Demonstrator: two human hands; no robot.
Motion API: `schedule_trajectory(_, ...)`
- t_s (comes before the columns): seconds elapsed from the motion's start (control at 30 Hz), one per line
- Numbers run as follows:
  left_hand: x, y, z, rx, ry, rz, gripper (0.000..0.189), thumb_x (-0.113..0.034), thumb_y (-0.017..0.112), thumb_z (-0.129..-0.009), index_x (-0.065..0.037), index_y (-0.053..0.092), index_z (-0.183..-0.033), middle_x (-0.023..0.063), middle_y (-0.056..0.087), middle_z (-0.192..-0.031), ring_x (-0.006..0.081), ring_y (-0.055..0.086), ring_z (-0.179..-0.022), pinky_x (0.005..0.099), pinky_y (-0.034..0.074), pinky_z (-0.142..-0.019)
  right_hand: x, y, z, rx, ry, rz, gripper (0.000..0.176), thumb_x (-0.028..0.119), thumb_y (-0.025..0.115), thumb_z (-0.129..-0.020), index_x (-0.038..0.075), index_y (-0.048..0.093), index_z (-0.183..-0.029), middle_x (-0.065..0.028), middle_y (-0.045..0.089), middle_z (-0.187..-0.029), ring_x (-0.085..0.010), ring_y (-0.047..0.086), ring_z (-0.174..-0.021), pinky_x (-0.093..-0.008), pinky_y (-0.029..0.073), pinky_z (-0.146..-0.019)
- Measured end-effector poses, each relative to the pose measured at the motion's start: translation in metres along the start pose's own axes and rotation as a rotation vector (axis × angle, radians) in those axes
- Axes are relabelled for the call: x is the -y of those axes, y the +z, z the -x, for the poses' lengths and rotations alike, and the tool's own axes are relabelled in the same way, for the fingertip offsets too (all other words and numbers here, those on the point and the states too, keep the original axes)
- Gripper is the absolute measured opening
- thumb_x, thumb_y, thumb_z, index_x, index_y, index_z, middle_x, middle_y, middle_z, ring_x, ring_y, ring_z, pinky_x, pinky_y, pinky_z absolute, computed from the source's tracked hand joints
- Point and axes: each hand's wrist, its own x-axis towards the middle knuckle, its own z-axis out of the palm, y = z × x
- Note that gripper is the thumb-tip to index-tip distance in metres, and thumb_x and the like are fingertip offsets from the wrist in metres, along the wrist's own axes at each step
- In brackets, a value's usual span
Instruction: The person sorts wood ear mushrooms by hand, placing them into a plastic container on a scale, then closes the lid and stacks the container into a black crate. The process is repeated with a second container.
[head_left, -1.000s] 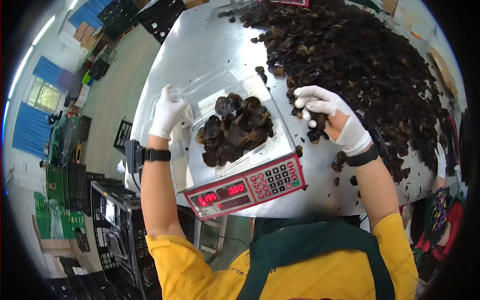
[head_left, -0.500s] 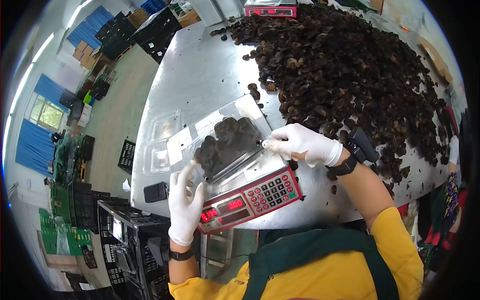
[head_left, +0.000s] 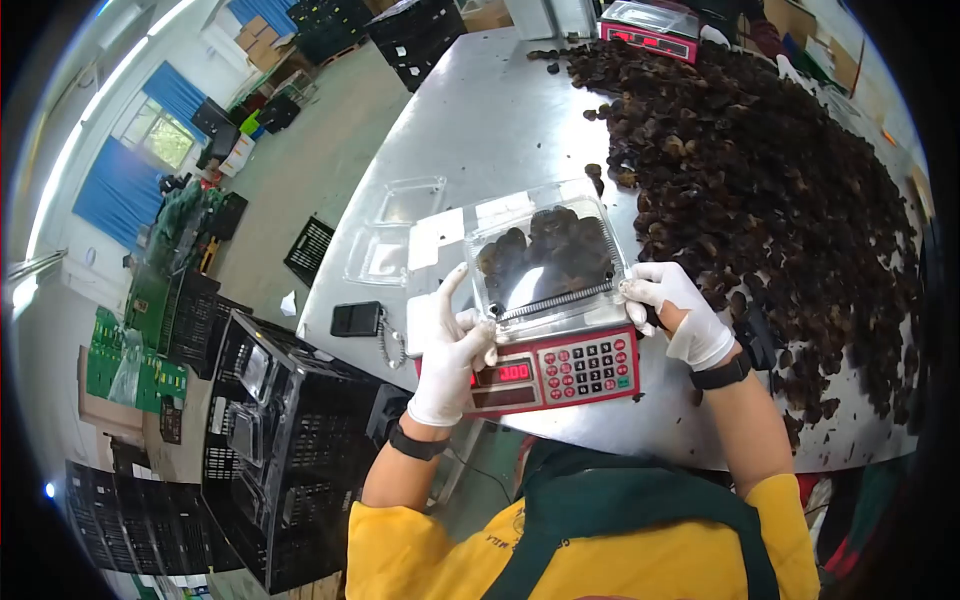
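Note:
A clear plastic clamshell (head_left: pixel 548 308) holding dark, wrinkled wood ear mushrooms (head_left: pixel 560 247) rests on the pan of a red digital scale (head_left: pixel 590 372). Its lid lies over the mushrooms, and a ridged edge faces me. My left hand (head_left: pixel 448 362), in a white glove, is at the front left corner of the clamshell with the index finger stretched out and the thumb apart from it. At the front right corner, my gloved right hand (head_left: pixel 690 318) pinches the clamshell's edge between thumb and fingers. The scale's red digits are partly covered by my left hand.
A large heap of wood ear mushrooms (head_left: pixel 770 200) covers the table's right side. Left of the scale lie empty clamshells (head_left: pixel 378 255) and a black phone (head_left: pixel 356 319). Black crates (head_left: pixel 300 440) stand beside the table. Near another person's hand sits a second scale (head_left: pixel 650 40).
My view has shifted, so the table and scale appear further right. My left hand has come in from the side to the clamshell's front left corner. My right hand stays at the right corner.

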Motion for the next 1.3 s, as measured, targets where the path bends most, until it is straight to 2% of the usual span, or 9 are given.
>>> schedule_trajectory(0.1,-0.008,0.02,0.025,-0.055,-0.01,0.035,0.069,0.007,0.052,-0.089,-0.01,0.03,-0.151,0.0055,0.056,-0.087,0.01,0.057,-0.066,0.0194,0.044,-0.053,-0.001,0.004,0.02,-0.03,0.007,0.025,0.019,0.013,0.059,-0.1,0.001,0.064,-0.088,-0.0014,0.059,-0.065,-0.0077,0.051,-0.051,-0.021,0.04,-0.05)
schedule_trajectory(0.23,0.006,0.024,0.044,-0.109,-0.033,0.106,0.073,0.003,0.053,-0.089,-0.008,0.024,-0.155,0.0047,0.058,-0.073,0.0089,0.052,-0.054,0.0202,0.044,-0.05,-0.006,0.001,0.034,0.011,0.033,0.05,0.019,0.014,0.06,-0.099,-0.001,0.064,-0.089,-0.0024,0.057,-0.062,-0.0083,0.049,-0.05,-0.0214,0.04,-0.048)
schedule_trajectory(0.37,0.017,0.025,0.046,-0.123,0.011,0.09,0.071,-0.005,0.051,-0.091,-0.007,0.023,-0.157,0.0084,0.064,-0.077,0.0104,0.056,-0.054,0.0201,0.044,-0.049,-0.014,0.0,0.034,0.011,0.069,0.017,0.019,0.014,0.058,-0.1,-0.001,0.065,-0.091,-0.0023,0.057,-0.062,-0.0083,0.049,-0.049,-0.0212,0.04,-0.048)
schedule_trajectory(0.87,0.012,0.028,0.043,-0.133,-0.014,0.124,0.069,-0.01,0.054,-0.093,-0.007,0.026,-0.157,0.0059,0.063,-0.076,0.0093,0.056,-0.056,0.0185,0.04,-0.048,-0.013,0.005,0.037,-0.003,0.069,-0.051,0.023,0.022,0.056,-0.102,0.002,0.064,-0.093,-0.0018,0.057,-0.063,-0.0077,0.049,-0.051,-0.0209,0.04,-0.049)
schedule_trajectory(1.0,0.009,0.029,0.044,-0.136,-0.026,0.151,0.073,-0.006,0.056,-0.092,-0.007,0.025,-0.158,0.0041,0.062,-0.077,0.0083,0.056,-0.058,0.0183,0.041,-0.051,-0.009,0.003,0.041,0.063,0.008,-0.099,0.022,0.02,0.054,-0.103,0.003,0.064,-0.095,-0.0006,0.06,-0.065,-0.0057,0.052,-0.054,-0.0199,0.038,-0.049)
schedule_trajectory(1.07,0.006,0.03,0.045,-0.055,0.079,-0.042,0.076,0.0,0.059,-0.09,-0.008,0.025,-0.158,0.0022,0.06,-0.077,0.0071,0.054,-0.059,0.0182,0.042,-0.053,-0.008,0.001,0.042,0.078,0.003,-0.125,0.02,0.02,0.056,-0.101,0.002,0.064,-0.096,-0.0032,0.058,-0.065,-0.0093,0.049,-0.052,-0.0226,0.041,-0.051)
schedule_trajectory(1.2,0.013,0.016,0.044,-0.125,0.043,-0.086,0.063,0.006,0.059,-0.093,-0.006,0.039,-0.152,-0.0034,0.056,-0.075,0.0039,0.051,-0.063,0.019,0.044,-0.061,-0.01,0.0,0.036,0.04,0.092,-0.01,0.018,0.017,0.056,-0.1,0.002,0.064,-0.096,-0.0037,0.057,-0.064,-0.0099,0.05,-0.052,-0.0233,0.042,-0.051)
schedule_trajectory(1.23,0.017,0.017,0.044,-0.133,0.089,-0.07,0.054,0.004,0.06,-0.095,-0.005,0.046,-0.146,-0.0043,0.054,-0.073,0.0036,0.051,-0.063,0.0187,0.043,-0.06,-0.01,0.001,0.036,0.039,0.079,0.0,0.017,0.015,0.056,-0.1,0.002,0.064,-0.095,-0.0038,0.057,-0.064,-0.01,0.05,-0.052,-0.0234,0.042,-0.051)
schedule_trajectory(1.3,0.022,0.018,0.042,-0.185,0.1,-0.096,0.053,0.003,0.063,-0.094,-0.005,0.048,-0.144,-0.0035,0.054,-0.073,0.0033,0.051,-0.063,0.0184,0.043,-0.059,-0.011,0.001,0.034,0.04,0.065,0.01,0.016,0.014,0.056,-0.099,0.001,0.064,-0.095,-0.0039,0.057,-0.064,-0.0101,0.049,-0.052,-0.0235,0.041,-0.05)
